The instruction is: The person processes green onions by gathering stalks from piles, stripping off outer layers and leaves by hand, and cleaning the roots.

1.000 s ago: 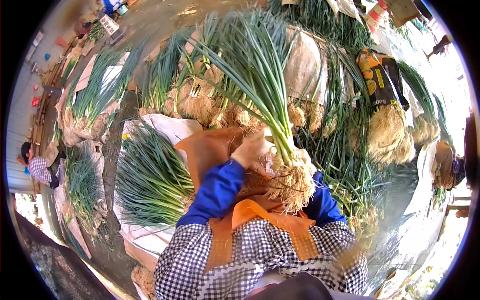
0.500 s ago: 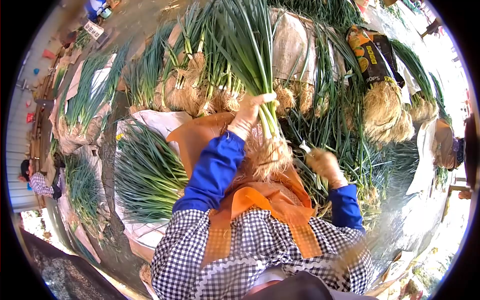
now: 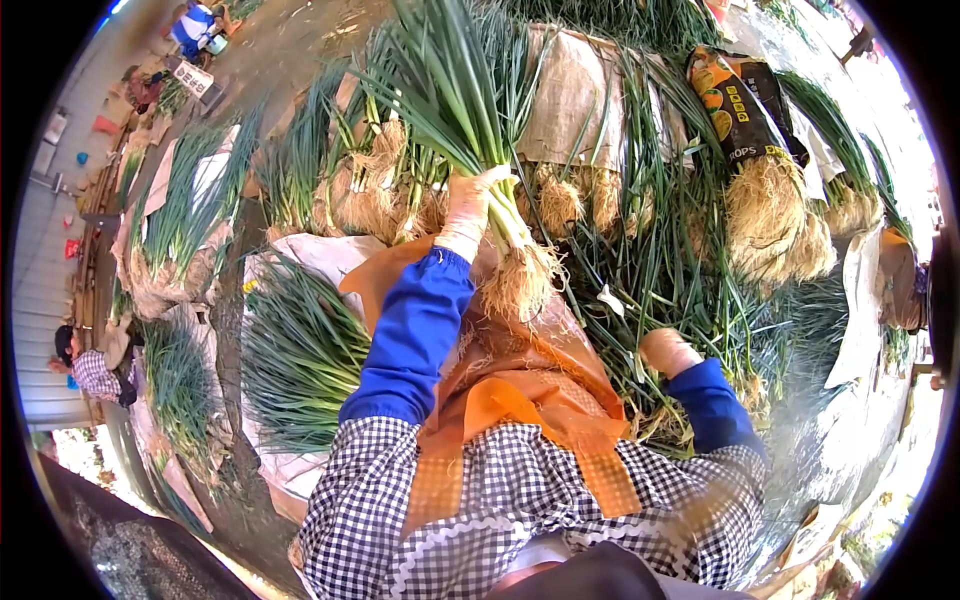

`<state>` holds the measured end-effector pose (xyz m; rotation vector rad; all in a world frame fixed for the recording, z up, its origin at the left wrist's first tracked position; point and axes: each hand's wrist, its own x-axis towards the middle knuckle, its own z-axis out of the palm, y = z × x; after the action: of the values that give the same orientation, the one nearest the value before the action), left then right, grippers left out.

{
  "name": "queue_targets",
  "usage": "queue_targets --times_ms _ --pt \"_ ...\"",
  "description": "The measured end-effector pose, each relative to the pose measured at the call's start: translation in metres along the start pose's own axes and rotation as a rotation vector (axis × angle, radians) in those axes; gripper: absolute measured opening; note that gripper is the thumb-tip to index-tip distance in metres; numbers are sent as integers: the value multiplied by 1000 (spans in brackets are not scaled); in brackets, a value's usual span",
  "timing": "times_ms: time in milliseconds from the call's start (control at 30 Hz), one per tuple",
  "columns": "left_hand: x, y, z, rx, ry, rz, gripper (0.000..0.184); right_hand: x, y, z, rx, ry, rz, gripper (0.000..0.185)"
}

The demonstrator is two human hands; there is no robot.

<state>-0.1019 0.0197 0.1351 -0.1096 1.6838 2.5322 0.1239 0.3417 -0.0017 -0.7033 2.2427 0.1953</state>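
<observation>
Nearest, at lower centre, is the orange apron (image 3: 520, 365). To its right, the right hand (image 3: 668, 352) is at loose leaves (image 3: 690, 285); its grip I cannot tell. At upper centre, the left hand (image 3: 474, 200) is wrapped around 1 onion bunch (image 3: 470, 125), roots over the apron. Farther, at upper right, lies a black bag (image 3: 745, 115).

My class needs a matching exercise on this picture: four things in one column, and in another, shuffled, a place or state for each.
Column 1
1. Left hand
2. Right hand
3. Black-and-orange printed bag
4. Orange sheet-like apron

Column 2
A. Worn over black-and-white checked clothing
B. Shaggy straw-coloured roots show at its lower edge
C. Apart from the held bunch, at the end of a blue fabric sleeve
D. Closed around a long green-leaved bunch

Pairs: 1-D, 2-C, 3-B, 4-A
</observation>
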Motion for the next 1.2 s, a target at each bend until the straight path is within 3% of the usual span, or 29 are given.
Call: queue_targets --times_ms 33,100,167,233,267,300,367,433,467,500,567,633,700,833,900,967,1033,1100,1167,1200 --pt "1 -5 1 1 0 0 21 -23 -7 -41 -100 -14 94 34" --pt "-7 -19 8 -10 12 -26 22 -39 -39 -123 416 748 98 35" --pt "-10 -39 5 -29 6 -138 22 -38 -64 -183 745 1021 -67 29" --pt "-20 -46 11 -63 33 -144 21 -3 -69 -192 805 1062 -136 26" --pt "-21 -54 8 -82 23 -126 21 0 -69 -197 831 772 -70 23" --pt "-23 -59 3 -66 27 -107 21 2 -71 -194 895 666 -88 20" --pt "-27 -60 -8 -105 54 -236 22 -11 -70 -174 748 381 -233 17" --pt "-20 -76 -24 -210 52 -222 20 -34 -66 -157 704 64 -494 26" --pt "-19 -77 -27 -229 54 -260 21 -42 -57 -148 661 97 -425 23" --pt "-21 -80 -30 -247 55 -304 21 -30 -52 -144 391 126 -226 21" --pt "-27 -84 -27 -228 41 -343 22 -10 -40 -149 696 755 -6 22" --pt "-31 -95 -23 -320 11 -394 23 -4 -50 -190 757 946 -94 22" --pt "-33 -103 -25 -325 21 -412 23 30 -55 -194 551 912 -310 18" --pt "-32 -107 -33 -346 82 -443 22 36 -68 -195 337 494 -234 18" --pt "-33 -105 -33 -326 74 -381 22 22 -53 -159 432 504 -398 15" --pt "-33 -100 -35 -343 91 -362 21 3 -40 -100 110 298 -502 15" --pt "-28 -101 -36 -374 75 -342 22 -8 -2 -37 -32 -267 -63 22" --pt "-29 -103 -36 -360 64 -353 19 -36 -24 -114 -35 4 78 24" --pt "-33 -90 -31 -325 41 -426 19 -32 -49 -165 698 483 111 31" --pt "-33 -91 -30 -328 46 -421 18 -23 -62 -181 784 545 80 33"
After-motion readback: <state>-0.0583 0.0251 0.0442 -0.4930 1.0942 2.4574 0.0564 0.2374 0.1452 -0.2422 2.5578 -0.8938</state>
